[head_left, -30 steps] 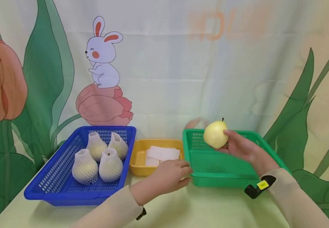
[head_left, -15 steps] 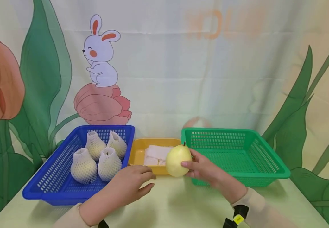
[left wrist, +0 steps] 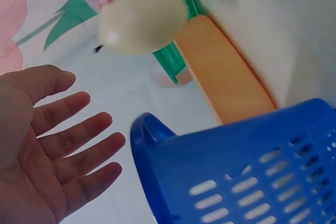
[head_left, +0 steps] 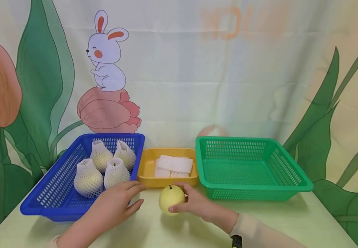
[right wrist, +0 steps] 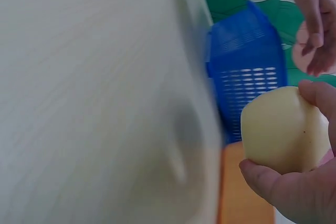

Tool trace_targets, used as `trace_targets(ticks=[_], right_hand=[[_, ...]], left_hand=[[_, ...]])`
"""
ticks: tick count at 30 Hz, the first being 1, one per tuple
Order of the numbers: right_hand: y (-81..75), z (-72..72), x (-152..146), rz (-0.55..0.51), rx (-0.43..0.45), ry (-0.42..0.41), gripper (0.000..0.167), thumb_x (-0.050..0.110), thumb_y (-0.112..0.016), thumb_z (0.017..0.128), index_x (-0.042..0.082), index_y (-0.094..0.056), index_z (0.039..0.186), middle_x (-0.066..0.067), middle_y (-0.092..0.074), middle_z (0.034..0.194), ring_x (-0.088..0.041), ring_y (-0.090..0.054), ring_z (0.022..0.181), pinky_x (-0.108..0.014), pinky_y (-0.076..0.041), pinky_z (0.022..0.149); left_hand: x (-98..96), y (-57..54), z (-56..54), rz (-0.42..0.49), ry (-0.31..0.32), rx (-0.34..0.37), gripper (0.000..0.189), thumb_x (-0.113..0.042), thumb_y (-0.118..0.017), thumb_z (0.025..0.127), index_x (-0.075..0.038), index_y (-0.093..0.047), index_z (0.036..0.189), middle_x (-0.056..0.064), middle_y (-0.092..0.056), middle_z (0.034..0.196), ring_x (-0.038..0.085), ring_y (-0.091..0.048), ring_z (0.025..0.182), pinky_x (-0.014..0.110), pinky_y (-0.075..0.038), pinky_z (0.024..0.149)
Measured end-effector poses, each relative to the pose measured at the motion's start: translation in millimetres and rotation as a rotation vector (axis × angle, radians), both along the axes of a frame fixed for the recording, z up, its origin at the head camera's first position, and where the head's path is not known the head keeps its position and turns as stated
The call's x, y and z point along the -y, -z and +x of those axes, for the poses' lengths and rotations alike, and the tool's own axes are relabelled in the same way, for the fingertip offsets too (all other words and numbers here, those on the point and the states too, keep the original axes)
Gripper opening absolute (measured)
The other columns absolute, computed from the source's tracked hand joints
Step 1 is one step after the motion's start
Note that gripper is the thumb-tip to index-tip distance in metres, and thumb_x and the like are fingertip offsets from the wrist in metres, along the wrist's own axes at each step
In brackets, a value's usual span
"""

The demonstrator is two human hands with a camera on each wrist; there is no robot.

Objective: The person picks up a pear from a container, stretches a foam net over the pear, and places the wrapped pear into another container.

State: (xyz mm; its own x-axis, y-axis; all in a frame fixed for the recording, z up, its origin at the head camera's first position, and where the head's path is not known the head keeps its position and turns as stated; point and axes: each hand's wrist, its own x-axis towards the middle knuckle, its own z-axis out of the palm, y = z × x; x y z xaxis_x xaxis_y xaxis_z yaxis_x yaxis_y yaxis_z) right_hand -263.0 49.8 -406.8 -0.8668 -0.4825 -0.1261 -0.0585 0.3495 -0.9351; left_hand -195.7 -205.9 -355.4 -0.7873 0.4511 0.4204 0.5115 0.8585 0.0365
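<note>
In the head view my right hand (head_left: pixel 198 204) grips a pale yellow pear (head_left: pixel 170 201), stem up, over the table in front of the yellow tray. From the right wrist view, thumb and fingers wrap opposite sides of the pear (right wrist: pixel 281 129). My left hand (head_left: pixel 112 202) hovers by the right front of the blue basket (head_left: pixel 65 209); the left wrist view shows its fingers (left wrist: pixel 79 158) extended and holding nothing. Several pears in white foam nets (head_left: pixel 88 179) stand upright in that basket. Flat white foam nets (head_left: pixel 175 164) lie in the yellow tray (head_left: pixel 146 168).
A green basket (head_left: pixel 254 189) stands right of the yellow tray, its mesh floor showing. All the containers sit along the back of the pale table (head_left: pixel 154 234), against a printed cloth backdrop (head_left: pixel 172 69).
My right hand has carried the pear from above the green basket left and down to the table's middle. My left hand has drawn back left, from near the green basket to the blue one.
</note>
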Motion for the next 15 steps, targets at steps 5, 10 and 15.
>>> trace_targets(ticks=[5, 10, 15], right_hand=[[14.4, -6.1, 10, 0.081, -0.004, 0.037, 0.082, 0.015, -0.086, 0.082, 0.007, -0.041, 0.15, -0.027, -0.05, 0.148, -0.039, -0.056, 0.13, -0.057, -0.048, 0.109], [23.4, -10.1, 13, 0.104, -0.002, 0.059, 0.082, 0.016, -0.087, 0.081, 0.007, -0.042, 0.149, -0.028, -0.05, 0.148, -0.041, -0.054, 0.131, -0.061, -0.044, 0.112], [28.0, -11.3, 14, 0.108, -0.013, 0.071, 0.081, 0.016, -0.087, 0.081, 0.007, -0.042, 0.149, -0.027, -0.052, 0.147, -0.041, -0.055, 0.13, -0.061, -0.045, 0.111]], left_hand=[[8.4, 4.6, 1.2, 0.011, -0.024, 0.02, 0.028, -0.024, -0.077, 0.09, -0.017, -0.074, 0.117, -0.001, -0.075, 0.113, 0.02, -0.072, 0.104, 0.041, -0.061, 0.091], [13.9, 8.5, 3.3, 0.017, -0.05, 0.038, 0.027, -0.026, -0.078, 0.09, -0.018, -0.074, 0.115, -0.001, -0.075, 0.113, 0.021, -0.072, 0.105, 0.043, -0.06, 0.093], [19.0, 12.9, 4.7, 0.016, -0.034, -0.043, 0.025, -0.024, -0.079, 0.088, -0.017, -0.075, 0.111, -0.001, -0.075, 0.109, 0.019, -0.072, 0.102, 0.041, -0.061, 0.09]])
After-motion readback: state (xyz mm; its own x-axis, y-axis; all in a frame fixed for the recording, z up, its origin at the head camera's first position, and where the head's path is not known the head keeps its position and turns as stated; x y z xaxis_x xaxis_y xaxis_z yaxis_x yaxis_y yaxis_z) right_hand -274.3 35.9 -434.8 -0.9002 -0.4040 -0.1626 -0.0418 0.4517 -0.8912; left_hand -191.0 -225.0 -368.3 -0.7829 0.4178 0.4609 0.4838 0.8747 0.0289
